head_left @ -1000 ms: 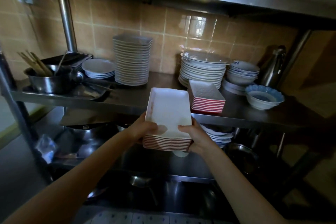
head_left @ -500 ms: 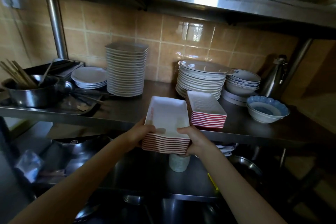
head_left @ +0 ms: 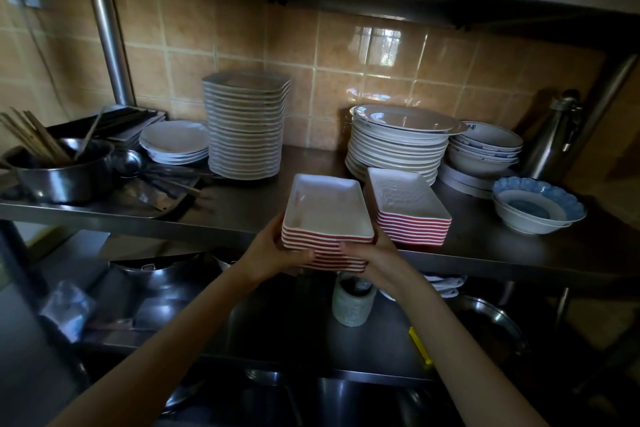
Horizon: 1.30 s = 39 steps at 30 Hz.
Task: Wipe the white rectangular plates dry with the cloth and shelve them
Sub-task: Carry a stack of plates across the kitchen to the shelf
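Head view:
Left hand (head_left: 273,255): fingers grasping the left end of the held plate stack (head_left: 327,222).
Right hand (head_left: 372,256): fingers grasping its right end.
Held plate stack: at the shelf (head_left: 485,253) front edge, just left of the shelved plate stack (head_left: 408,208).

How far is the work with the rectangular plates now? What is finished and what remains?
Done: one stack of rectangular plates already stands on the steel shelf. In hand: the left hand and right hand hold a second stack at the shelf's front edge, beside the first. Left: setting it down. No cloth is in view, so wiping cannot be judged.
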Tool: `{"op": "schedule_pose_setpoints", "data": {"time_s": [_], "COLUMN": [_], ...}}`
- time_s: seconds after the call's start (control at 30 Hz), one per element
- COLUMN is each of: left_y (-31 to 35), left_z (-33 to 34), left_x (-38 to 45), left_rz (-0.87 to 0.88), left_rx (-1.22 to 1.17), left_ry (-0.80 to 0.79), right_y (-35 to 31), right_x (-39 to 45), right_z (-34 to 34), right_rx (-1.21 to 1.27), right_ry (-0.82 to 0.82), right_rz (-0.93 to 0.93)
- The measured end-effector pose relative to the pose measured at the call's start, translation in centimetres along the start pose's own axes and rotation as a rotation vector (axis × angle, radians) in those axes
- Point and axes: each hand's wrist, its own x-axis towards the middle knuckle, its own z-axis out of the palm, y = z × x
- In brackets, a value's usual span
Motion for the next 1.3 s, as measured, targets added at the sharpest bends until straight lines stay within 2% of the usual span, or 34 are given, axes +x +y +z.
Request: {"op": "schedule_pose_setpoints", "data": {"time_s": [0.13, 0.37, 0.5, 0.73, 1.3], "left_y": [-1.0, -0.8, -0.9, -1.0, -1.5], "left_z": [-0.4, 0.0, 0.4, 0.2, -0.2], "left_x": [0.0, 0.8, 1.5, 3.5, 7.8], "left_rz": [0.090, 0.143, 0.128, 0.080, 0.024], "left_rx": [0.222, 0.453, 0.458, 0.485, 0.575], "left_ry": [0.062, 0.195, 0.219, 0.248, 0.276], "right_y": [0.8, 1.8, 2.3, 2.8, 2.9], "right_x": [-0.5, 0.7, 2.1, 4.3, 8.0], "right_z": [-0.4, -1.2, -1.3, -1.1, -0.7], "right_rx": [-0.403, -0.659, -0.814, -0.867, -0.914], "right_ry": [0.048, 0.198, 0.265, 0.354, 0.391], "right_rz": [-0.192, -0.307, -0.350, -0.340, -0.283]}}
